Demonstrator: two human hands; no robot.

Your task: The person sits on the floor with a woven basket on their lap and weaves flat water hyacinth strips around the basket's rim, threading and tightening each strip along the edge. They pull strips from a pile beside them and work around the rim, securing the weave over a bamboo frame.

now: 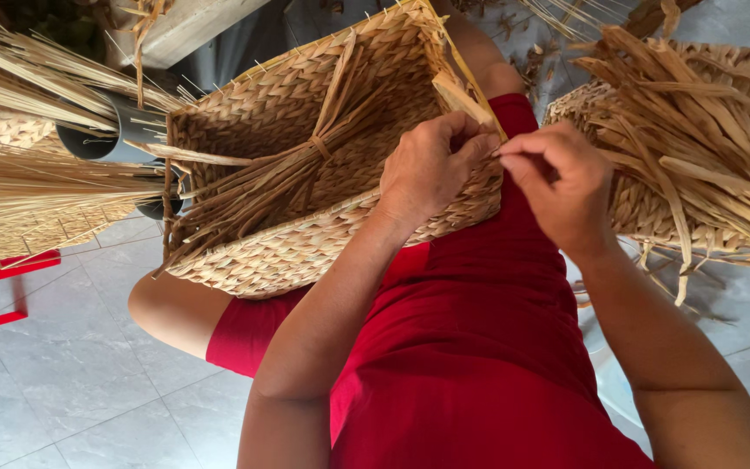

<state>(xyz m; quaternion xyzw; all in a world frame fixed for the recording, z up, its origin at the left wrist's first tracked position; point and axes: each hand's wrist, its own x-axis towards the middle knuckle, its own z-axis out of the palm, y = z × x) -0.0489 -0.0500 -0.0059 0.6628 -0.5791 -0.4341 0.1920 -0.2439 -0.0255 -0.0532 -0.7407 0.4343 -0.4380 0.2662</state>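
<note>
Straw bundles (36, 130) are crowding your left, a reed pile (696, 130) is blocking your right; open floor (88, 382) is lying free below the basket (305, 174).

1. The left hand (431, 165) is curled, back facing up, with the thumb pressed against the bent fingers.
2. The right hand (557, 178) is curled too, its fingertips pinched together.
3. The two hands almost touch at the fingertips.
4. Both forearms are bare and reach forward, away from the body.
</note>
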